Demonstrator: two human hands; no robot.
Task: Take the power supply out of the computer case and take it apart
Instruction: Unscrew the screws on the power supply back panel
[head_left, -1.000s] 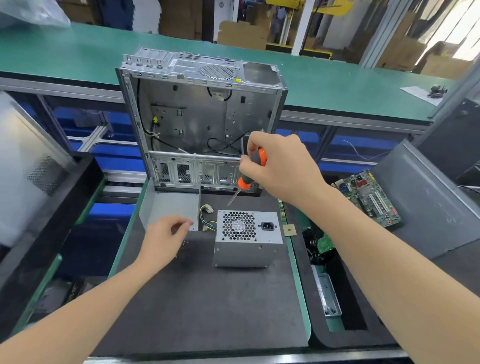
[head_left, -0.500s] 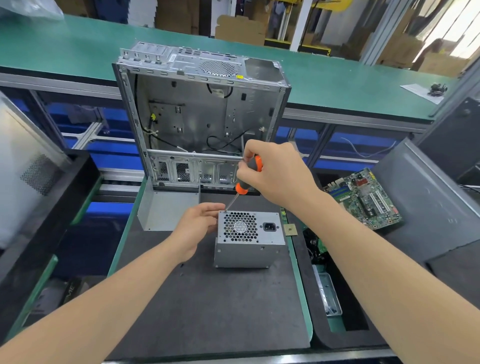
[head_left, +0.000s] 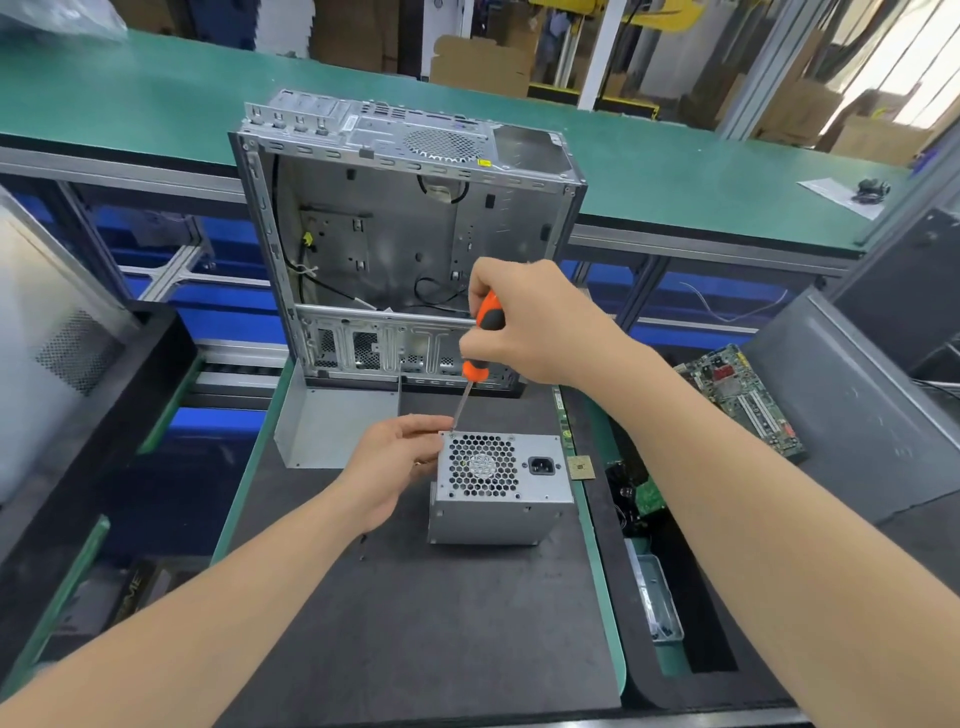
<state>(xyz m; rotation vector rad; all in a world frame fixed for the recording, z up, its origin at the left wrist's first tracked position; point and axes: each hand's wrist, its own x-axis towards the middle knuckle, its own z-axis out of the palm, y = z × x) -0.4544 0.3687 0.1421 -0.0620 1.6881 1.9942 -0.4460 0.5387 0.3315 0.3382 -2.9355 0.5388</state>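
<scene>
One power supply (head_left: 498, 488), a grey metal box, stands on the dark counter (head_left: 415, 623) near its right edge, about midway between the near and far edges. Its face with one honeycomb fan grille and one power socket is turned upward. One computer case (head_left: 405, 249) stands upright at the counter's far edge, just behind the power supply and apart from it, with its open side toward the viewer. A few black cables show inside.

Two hands are in view. The right hand (head_left: 535, 322) is closed round the handle of one orange-and-black screwdriver (head_left: 483, 332). The shaft slants down to the far left corner of the grille face. The left hand (head_left: 395, 462) holds that same corner, thumb along the top edge beside the shaft tip.

One bent grey sheet-metal piece (head_left: 337, 426) stands at the far left corner of the counter, against the case's foot. One small square chip (head_left: 581, 466) lies at the right edge, just beside the power supply. Off the counter to the right are one green circuit board (head_left: 737, 400) and one clear plastic tray (head_left: 654, 597).

- **Hidden:** the left hand's fingertips lie behind the power supply's left side, and the right palm covers the middle of the handle.
- **Cut off:** both forearms are cut by the lower frame edge.
- **Hard to make out:** the screw at the shaft tip is too small to see, and the tray's contents are unclear.
</scene>
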